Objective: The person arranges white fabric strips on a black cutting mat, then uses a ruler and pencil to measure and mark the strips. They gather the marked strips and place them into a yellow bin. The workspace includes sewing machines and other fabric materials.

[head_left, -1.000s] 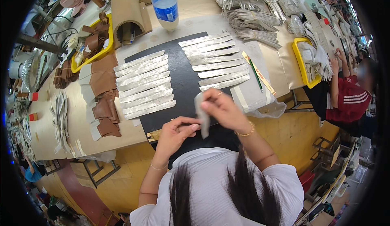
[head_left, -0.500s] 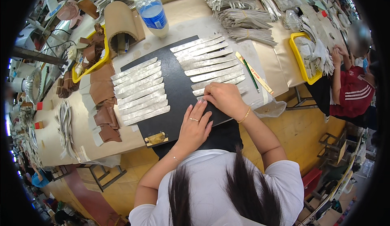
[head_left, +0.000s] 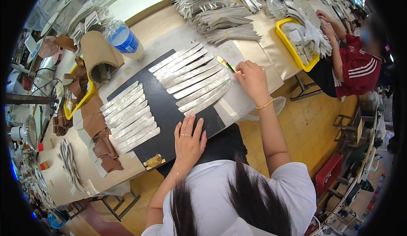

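Observation:
My left hand (head_left: 189, 140) lies with its fingers stretched out on the near part of a black board (head_left: 159, 92). Its fingertips are just below the lowest strip of the right-hand row of silvery grey strips (head_left: 193, 77). Another row of such strips (head_left: 129, 117) lies on the board's left side. To the right of the board, my right hand (head_left: 253, 81) has its fingers pinched at a green pencil (head_left: 230, 67). The hand covers the pencil's lower part and most of a flat yellow stick (head_left: 221, 61) beside it.
Bundled grey strips (head_left: 222, 17) are stacked at the back. A water bottle (head_left: 125, 40) and a brown curved block (head_left: 99, 53) stand behind the board. Brown leather pieces (head_left: 95, 117) lie left. At right, a person in red (head_left: 360, 66) sits by a yellow basket (head_left: 311, 64).
My right hand has left the lowest strip beside my left hand and moved right to the pencil. My left hand's fingers have straightened on the board. The view has shifted and turned.

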Available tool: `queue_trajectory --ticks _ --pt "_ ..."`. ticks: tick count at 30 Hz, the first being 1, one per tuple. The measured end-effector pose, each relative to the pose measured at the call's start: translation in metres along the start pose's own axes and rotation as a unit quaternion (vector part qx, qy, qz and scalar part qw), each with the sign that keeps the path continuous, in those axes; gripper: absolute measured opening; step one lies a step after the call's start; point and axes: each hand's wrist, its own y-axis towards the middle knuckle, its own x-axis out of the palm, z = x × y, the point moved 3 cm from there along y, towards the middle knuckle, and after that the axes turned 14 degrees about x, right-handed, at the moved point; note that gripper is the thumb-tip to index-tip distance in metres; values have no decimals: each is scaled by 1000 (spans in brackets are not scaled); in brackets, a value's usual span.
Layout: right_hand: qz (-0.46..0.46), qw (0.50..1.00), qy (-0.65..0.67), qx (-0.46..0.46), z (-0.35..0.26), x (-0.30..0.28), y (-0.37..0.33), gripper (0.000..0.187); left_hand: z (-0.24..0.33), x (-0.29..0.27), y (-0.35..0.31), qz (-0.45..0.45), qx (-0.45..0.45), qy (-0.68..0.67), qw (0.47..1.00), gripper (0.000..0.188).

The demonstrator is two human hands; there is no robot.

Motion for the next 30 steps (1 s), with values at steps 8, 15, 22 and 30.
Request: queue_trajectory --ticks 8,15,22,30 --pt "-31 996 67 42 6 37 17 18 0 0 -1 6 4 1 1000 44" --pt "-32 993 39 111 1 30 24 22 -2 -1 -6 58 15 -22 998 50" --pt "-75 981 34 175 23 21 12 26 -2 -4 -5 68 19 -33 997 49" --pt "-22 977 48 208 22 7 11 25 -2 -5 -6 118 26 -45 992 46"
